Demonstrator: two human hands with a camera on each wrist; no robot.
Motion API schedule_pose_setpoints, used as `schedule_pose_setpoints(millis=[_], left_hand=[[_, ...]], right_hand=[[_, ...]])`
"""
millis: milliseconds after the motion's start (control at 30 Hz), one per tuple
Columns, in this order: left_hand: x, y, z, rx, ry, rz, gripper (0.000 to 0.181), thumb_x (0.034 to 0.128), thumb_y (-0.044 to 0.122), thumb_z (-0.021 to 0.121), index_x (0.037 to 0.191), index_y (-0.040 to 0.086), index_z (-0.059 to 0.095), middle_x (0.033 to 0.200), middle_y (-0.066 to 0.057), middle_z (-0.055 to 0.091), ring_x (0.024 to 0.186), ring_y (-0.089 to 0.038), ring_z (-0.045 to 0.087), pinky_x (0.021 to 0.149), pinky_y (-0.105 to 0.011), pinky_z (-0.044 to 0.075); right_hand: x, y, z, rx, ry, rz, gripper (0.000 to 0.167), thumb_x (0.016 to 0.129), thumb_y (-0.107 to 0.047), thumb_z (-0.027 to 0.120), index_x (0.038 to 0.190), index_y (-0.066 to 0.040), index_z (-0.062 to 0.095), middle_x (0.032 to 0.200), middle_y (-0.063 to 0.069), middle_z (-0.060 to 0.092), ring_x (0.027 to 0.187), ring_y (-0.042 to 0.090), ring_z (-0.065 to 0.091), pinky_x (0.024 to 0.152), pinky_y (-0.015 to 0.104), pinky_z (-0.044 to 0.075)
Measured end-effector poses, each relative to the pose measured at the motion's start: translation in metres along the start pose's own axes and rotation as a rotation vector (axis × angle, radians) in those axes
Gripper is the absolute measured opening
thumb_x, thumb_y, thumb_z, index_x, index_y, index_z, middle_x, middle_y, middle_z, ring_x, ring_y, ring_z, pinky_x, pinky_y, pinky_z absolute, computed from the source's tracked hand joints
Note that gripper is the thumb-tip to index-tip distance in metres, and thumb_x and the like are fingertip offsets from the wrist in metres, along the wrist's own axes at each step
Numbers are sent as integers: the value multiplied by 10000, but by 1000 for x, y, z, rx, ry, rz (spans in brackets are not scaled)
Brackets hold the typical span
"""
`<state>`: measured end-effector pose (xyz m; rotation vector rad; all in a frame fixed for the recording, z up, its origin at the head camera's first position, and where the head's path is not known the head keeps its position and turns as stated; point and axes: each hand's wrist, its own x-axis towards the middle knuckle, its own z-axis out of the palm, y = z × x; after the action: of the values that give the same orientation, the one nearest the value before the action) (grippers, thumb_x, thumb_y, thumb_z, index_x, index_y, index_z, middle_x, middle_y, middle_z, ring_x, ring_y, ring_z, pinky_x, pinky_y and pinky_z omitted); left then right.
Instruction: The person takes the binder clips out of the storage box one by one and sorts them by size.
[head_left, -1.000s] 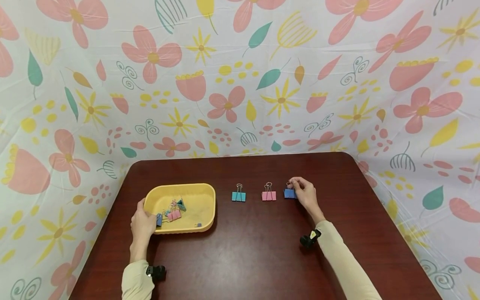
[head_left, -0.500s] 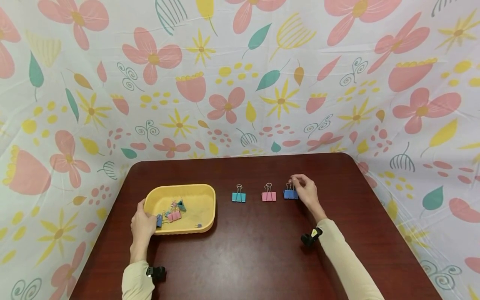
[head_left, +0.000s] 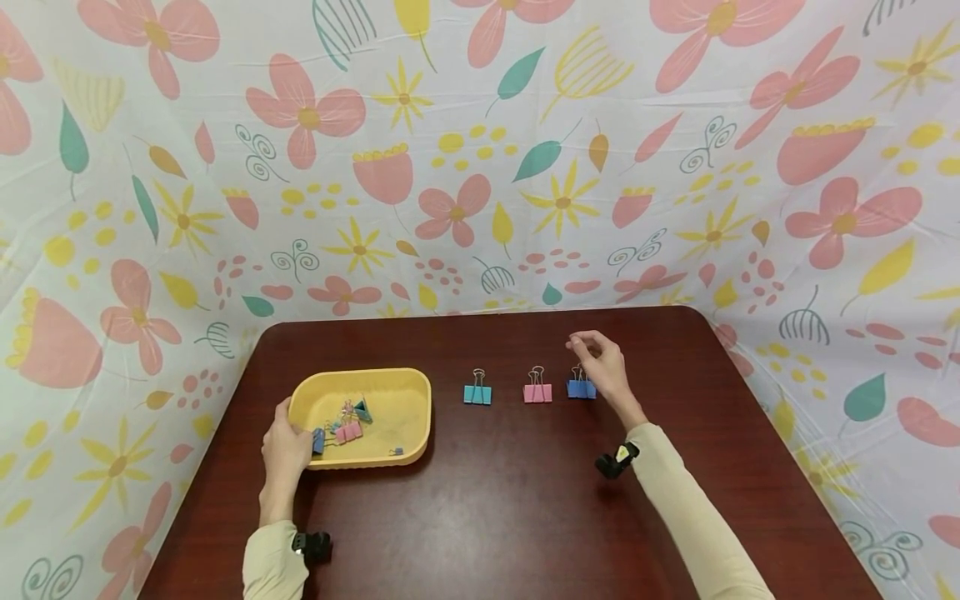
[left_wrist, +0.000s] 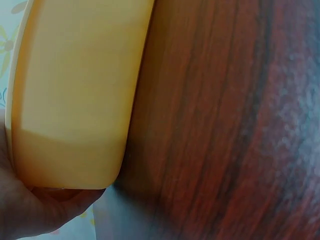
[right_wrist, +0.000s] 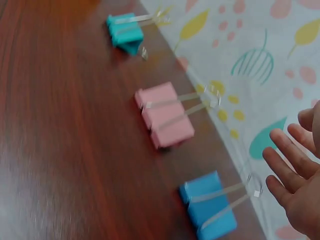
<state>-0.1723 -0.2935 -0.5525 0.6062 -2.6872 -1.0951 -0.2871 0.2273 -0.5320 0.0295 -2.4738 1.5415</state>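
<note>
My left hand (head_left: 287, 446) grips the left end of a yellow plastic tray (head_left: 416, 417); in the left wrist view the fingers wrap under the tray's end wall (left_wrist: 75, 150). Inside lie a pink binder clip (head_left: 348, 431), a dark blue binder clip (head_left: 318, 441), a teal one (head_left: 362, 410) and smaller ones. On the table a teal binder clip (head_left: 477, 394), a pink binder clip (head_left: 537, 392) and a blue binder clip (head_left: 581, 388) stand in a row, handles pointing away. My right hand (head_left: 606, 367) is just above and beside the blue clip, holding nothing, its fingers apart in the right wrist view.
The dark red-brown wooden table (head_left: 480, 517) has a far edge close behind the row of clips. A flowered white cloth (head_left: 480, 167) hangs behind and at both sides.
My right hand has let go of the blue clip's handles and lifted up and slightly left. The blue clip stays at the right end of the row. My left hand has not moved.
</note>
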Motion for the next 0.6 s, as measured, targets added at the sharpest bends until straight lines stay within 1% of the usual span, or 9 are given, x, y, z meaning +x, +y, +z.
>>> schedule_pose_setpoints(millis=[33,133,200,267,333,367,433,500,600], left_hand=[[0,0,0,0,0,0,652,877,-9,412,1526,17,343,1285,-359,558,1080,-470,532,1002,-664,357],[0,0,0,6,-6,-1,670,864,-17,415,1528,16,338,1265,-363,563,1058,-465,536,985,-662,370],[0,0,0,11,-14,-1,673,865,-18,417,1531,13,330,1246,-364,566,1043,-460,531,979,-663,370],[1,0,0,18,-21,1,675,867,-17,420,1534,10,325,1226,-364,571,1043,-462,530,984,-667,363],[1,0,1,26,-24,5,673,870,-15,423,1535,9,322,1203,-360,576,1053,-472,531,994,-674,352],[1,0,0,29,-22,7,673,871,-13,427,1535,11,324,1195,-357,580,1064,-478,535,1000,-676,347],[2,0,0,33,-19,9,673,871,-12,438,1534,13,327,1158,-348,589,1061,-479,537,1001,-678,345],[2,0,0,30,-16,9,674,869,-14,450,1532,14,330,1140,-342,593,1052,-474,539,997,-678,346],[1,0,0,25,-21,6,677,871,-17,460,1534,9,323,1124,-336,593,1027,-454,533,989,-674,352]], right_hand=[[0,-3,2,8,-4,-5,337,1031,-298,585,1220,-39,688,1107,188,752,954,127,686,685,153,469],[1,-15,9,50,-21,-18,324,1028,-283,595,1210,-33,689,1110,201,749,1048,232,705,733,118,459],[1,-25,13,78,-41,-22,317,1030,-263,592,1216,-24,686,1120,215,744,1111,305,691,773,102,452],[1,-38,17,113,-63,-16,316,1031,-227,589,1225,7,676,1125,231,738,1139,363,674,799,111,461],[-1,-52,20,139,-83,-6,314,1032,-201,585,1232,25,670,1133,238,733,1148,366,671,831,129,472],[-2,-57,22,147,-91,-15,304,1033,-188,580,1231,24,670,1129,234,736,1136,345,682,838,149,486],[-2,-62,27,157,-101,-43,299,1036,-207,576,1221,4,678,1113,207,747,1104,287,705,849,171,501],[-2,-63,34,171,-110,-67,308,1036,-249,581,1217,-22,683,1108,179,754,1089,244,713,862,175,503],[-6,-76,41,197,-135,-78,307,1037,-228,578,1216,1,675,1114,206,745,1098,286,708,856,153,496]])
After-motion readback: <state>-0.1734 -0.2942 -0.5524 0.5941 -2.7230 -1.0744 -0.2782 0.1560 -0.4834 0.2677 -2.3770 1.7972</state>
